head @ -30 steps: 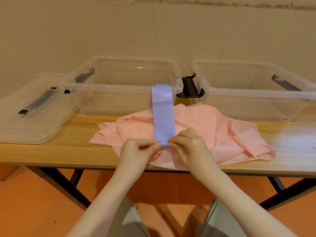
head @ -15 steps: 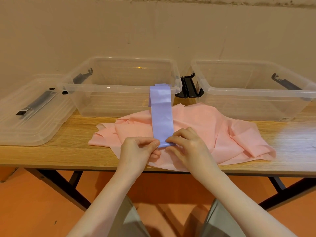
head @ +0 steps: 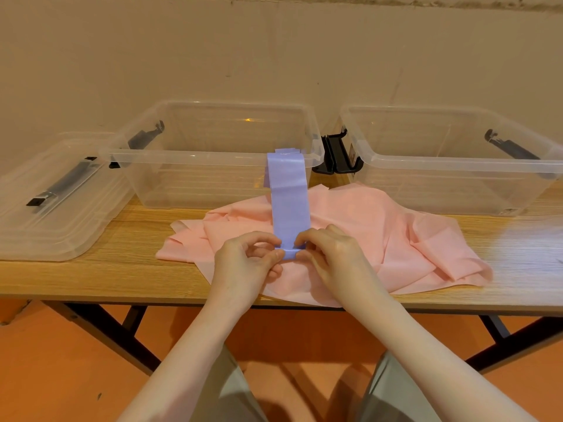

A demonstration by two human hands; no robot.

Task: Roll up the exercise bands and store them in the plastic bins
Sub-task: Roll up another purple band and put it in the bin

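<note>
Two hands meet at the near edge of the table (head: 91, 278): the left hand (head: 243, 266) and right hand (head: 332, 257) each pinch a side of a small starting roll in the purple band (head: 289, 205). It looks thin, light and limp, likely springy, so gripping both roll ends seems wisest. It lies over a crumpled pink band (head: 396, 239), its far end draped on the left bin (head: 213, 156); the right bin (head: 451, 159) stands beyond.

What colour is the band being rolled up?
The narrow band is light purple, plain; the head view, the only one, shows it.
</note>
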